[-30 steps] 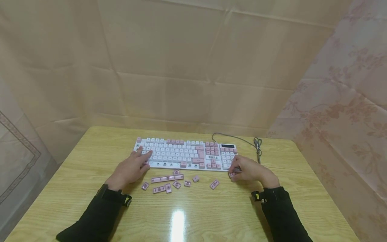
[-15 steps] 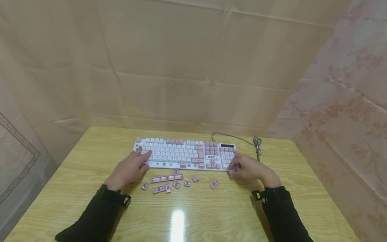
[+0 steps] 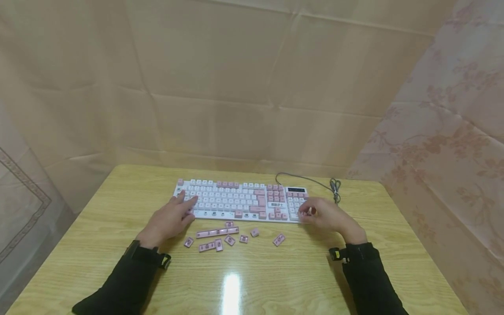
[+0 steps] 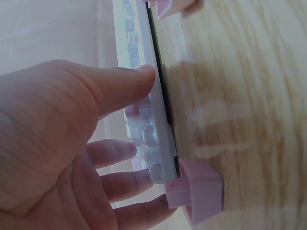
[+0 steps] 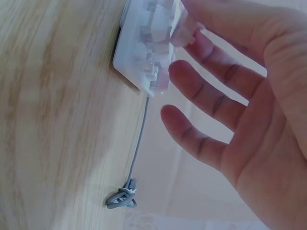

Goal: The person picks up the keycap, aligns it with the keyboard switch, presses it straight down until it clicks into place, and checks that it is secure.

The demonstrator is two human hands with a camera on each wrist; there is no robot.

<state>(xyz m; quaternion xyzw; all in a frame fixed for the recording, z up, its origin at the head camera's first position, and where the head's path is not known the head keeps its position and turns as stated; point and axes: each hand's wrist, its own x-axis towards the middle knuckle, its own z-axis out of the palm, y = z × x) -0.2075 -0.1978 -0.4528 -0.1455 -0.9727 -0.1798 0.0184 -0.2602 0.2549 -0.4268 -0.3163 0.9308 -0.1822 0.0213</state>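
Observation:
A white and pink keyboard [image 3: 226,199] lies across the table, with several bare key positions along its front row. My left hand [image 3: 168,218] rests on its left end, fingers spread over the keys and the thumb at the front edge, as the left wrist view shows. At the number pad, my right hand [image 3: 324,216] pinches a small pale pink keycap [image 5: 184,31] between thumb and index finger, close over the keys. The other fingers of that hand are loosely bent. In front of the keyboard lie several loose pink keycaps, including a long spacebar [image 3: 217,232].
A loose two-unit keycap [image 3: 279,239] lies nearest the right hand, and others cluster left of it. The keyboard's grey cable [image 3: 307,178] runs behind to a tied bundle [image 3: 335,188] at the right. A beige cloth [image 3: 252,87] hangs behind the wooden table [image 3: 275,280].
My right hand has risen with the keycap from just in front of the keyboard's right corner to over the number pad. My left hand stays in place.

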